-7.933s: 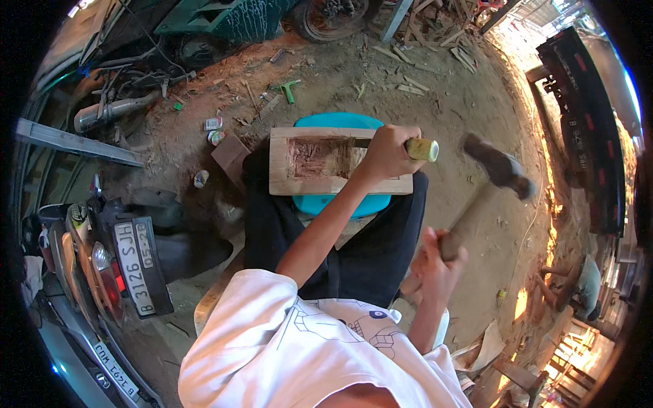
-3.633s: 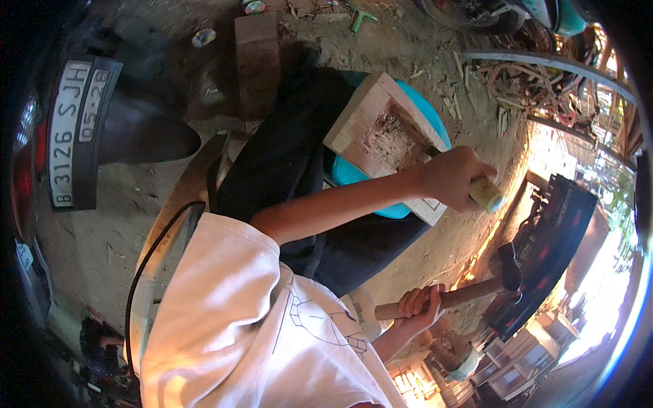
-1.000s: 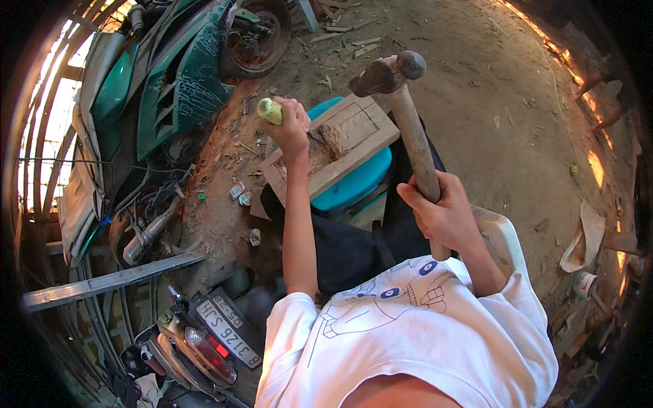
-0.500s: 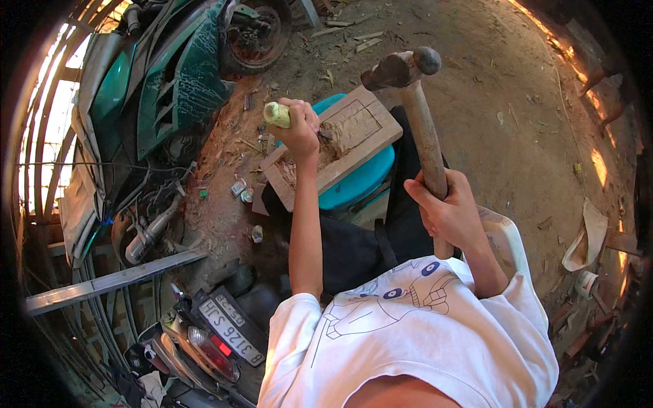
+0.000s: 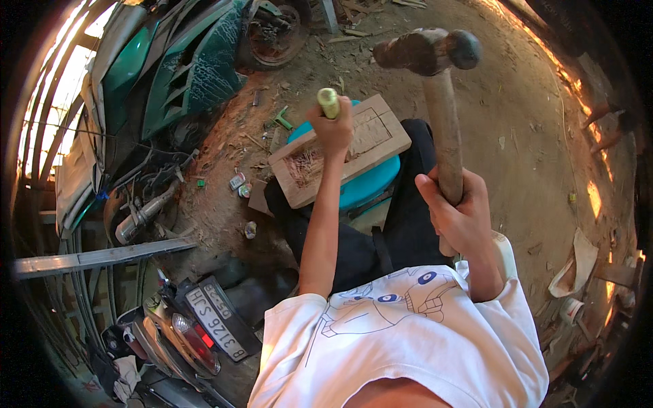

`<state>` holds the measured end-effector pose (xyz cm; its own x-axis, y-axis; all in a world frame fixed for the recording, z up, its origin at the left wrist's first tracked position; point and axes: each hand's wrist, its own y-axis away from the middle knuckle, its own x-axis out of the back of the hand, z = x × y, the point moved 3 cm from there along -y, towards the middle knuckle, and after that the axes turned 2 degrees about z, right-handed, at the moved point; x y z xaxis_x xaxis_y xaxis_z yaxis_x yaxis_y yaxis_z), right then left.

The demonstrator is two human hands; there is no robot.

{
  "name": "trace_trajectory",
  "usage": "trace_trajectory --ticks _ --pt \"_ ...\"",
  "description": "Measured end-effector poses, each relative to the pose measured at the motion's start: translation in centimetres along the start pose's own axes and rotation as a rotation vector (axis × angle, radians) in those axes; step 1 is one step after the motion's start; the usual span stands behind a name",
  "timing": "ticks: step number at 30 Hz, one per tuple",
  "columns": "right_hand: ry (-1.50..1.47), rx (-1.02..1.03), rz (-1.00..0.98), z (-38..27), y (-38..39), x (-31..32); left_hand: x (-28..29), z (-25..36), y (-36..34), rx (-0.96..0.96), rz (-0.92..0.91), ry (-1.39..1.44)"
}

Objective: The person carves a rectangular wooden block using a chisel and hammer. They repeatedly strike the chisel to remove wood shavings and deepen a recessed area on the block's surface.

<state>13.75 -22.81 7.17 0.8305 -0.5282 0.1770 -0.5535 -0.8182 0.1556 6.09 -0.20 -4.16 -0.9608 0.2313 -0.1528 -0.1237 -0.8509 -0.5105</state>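
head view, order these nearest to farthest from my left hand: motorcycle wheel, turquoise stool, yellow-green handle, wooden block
1. Yellow-green handle: gripped in the left hand.
2. Wooden block: just below that hand.
3. Turquoise stool: underneath the block.
4. Motorcycle wheel: ahead and left, near the top edge.

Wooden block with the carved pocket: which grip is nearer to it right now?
Left. The left grip is at the block, around a yellow-green handle; the right grip is apart, to its right, around the hammer.
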Motion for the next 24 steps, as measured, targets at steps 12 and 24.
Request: trace_trajectory --ticks 12,24 --pt "0.209 0.142 -0.044 -1.7 -0.7 -0.4 -1.3 1.1 0.4 -0.034 0.025 -0.031" --pt "0.226 0.102 -0.074 -2.4 -1.0 -0.5 -0.7 1.1 0.2 -0.056 -0.055 -0.082"
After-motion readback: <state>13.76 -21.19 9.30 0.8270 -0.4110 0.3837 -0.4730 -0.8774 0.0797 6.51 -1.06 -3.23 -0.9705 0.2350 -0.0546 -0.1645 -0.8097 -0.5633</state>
